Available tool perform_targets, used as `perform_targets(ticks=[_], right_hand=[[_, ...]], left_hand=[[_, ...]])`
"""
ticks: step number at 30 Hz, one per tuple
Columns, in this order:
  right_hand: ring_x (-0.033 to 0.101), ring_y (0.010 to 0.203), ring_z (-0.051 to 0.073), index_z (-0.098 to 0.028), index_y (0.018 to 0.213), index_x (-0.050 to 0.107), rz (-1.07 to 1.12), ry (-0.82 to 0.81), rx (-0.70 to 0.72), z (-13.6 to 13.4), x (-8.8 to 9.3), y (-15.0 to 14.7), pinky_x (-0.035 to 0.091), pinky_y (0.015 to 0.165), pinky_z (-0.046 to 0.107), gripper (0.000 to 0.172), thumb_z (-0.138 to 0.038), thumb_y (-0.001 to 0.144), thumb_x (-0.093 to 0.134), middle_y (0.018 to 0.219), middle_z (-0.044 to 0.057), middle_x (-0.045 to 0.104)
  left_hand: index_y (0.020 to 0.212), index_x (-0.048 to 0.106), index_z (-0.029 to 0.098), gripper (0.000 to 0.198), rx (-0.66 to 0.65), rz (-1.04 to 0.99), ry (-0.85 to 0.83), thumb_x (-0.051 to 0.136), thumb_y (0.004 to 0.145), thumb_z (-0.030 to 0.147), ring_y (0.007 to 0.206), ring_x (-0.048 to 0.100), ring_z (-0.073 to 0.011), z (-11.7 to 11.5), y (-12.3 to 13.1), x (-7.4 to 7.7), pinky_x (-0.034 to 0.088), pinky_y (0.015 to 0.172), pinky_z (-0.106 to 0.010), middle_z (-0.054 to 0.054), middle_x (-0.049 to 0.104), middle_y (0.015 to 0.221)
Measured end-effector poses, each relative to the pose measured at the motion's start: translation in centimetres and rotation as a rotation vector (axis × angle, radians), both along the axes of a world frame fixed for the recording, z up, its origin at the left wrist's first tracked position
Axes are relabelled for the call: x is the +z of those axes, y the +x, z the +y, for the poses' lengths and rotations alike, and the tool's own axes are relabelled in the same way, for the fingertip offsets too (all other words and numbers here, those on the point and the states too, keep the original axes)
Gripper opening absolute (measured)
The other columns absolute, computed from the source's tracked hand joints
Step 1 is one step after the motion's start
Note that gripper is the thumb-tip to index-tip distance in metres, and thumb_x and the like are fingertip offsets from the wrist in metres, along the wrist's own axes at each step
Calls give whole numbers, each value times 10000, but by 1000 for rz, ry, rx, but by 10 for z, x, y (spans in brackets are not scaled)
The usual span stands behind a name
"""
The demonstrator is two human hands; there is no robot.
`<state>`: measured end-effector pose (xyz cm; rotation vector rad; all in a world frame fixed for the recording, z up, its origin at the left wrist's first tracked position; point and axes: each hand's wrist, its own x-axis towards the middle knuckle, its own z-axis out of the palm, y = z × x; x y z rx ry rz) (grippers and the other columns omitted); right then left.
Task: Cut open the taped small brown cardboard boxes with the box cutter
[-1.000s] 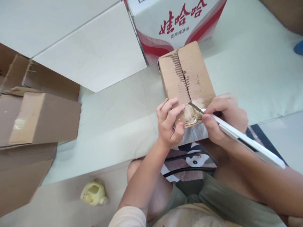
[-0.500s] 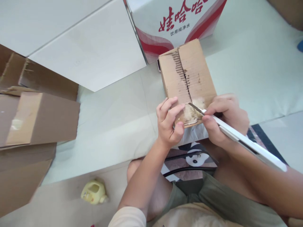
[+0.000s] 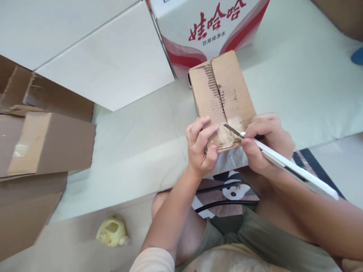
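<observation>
A small brown cardboard box [image 3: 224, 90] stands on the pale floor in front of my knees, its top flaps meeting in a torn, ragged seam. My left hand [image 3: 201, 147] grips the box's near left corner, fingers curled over the top. My right hand [image 3: 265, 141] is closed around a long white utility knife [image 3: 286, 162]. The metal blade tip lies on the taped near end of the seam, between my two hands.
A white carton with red Chinese lettering [image 3: 210, 30] stands just behind the small box. Several brown cardboard boxes [image 3: 48, 139] are piled at the left. A small yellow plastic object [image 3: 112, 231] lies on the floor near my left knee. A panda-print mat [image 3: 232, 189] is under my legs.
Almost nothing has moved. Both hands keep their grips, and the blade tip stays at the taped near end of the seam; the view shifted slightly.
</observation>
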<state>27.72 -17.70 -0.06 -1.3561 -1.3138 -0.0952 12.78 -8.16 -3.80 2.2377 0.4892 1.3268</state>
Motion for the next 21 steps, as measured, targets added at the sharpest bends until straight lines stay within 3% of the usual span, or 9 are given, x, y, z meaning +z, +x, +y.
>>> perform_targets(ticks=[2,7,9,14,18,21], right_hand=[[551,672,195,-261,767,593,86,106,24,4,-2,-1,432,563,369,258,-433,955,635,641,-3,558],[413,444,119,-230,716,504,331,389,-24,15,-1,-4,313,481,322,487,-650,944,596,517,-67,338],[455,477,123,-235,751,517,327,369,-56,15,-2,-3,349,518,321,452,-632,912,662,529,-71,373],[628,701,146,-248,881,593,206,234,-185,12,-10,0,445,624,310,191,-342,888,760,769,-10,618],[662,749,165,-262,977,596,292,188,-177,16,-20,4,514,716,351,212,-441,926,696,832,-4,637],[671,707,162,-255,988,558,348,182,-172,22,-27,10,530,715,345,246,-486,957,636,762,-22,613]], left_hand=[[1285,617,223,426,-4,-17,-1,344,1055,456,1329,560,-258,0,1,0,451,1150,-424,-120,591,1397],[1285,619,218,407,-16,-46,-10,355,1058,429,1309,575,-240,2,1,-2,451,1148,-395,-123,594,1387],[1295,614,212,408,-16,-38,-20,353,1059,421,1318,577,-242,4,-1,-2,448,1146,-390,-130,588,1404],[1302,603,211,436,13,3,-39,330,1061,451,1332,578,-254,7,-5,-3,451,1145,-414,-135,582,1426],[1294,608,221,438,28,-20,-56,321,1057,451,1326,585,-258,8,-6,-5,459,1145,-424,-127,591,1414],[1268,623,224,426,48,-53,-47,338,1049,452,1306,599,-254,12,-8,-5,473,1134,-422,-121,602,1388]])
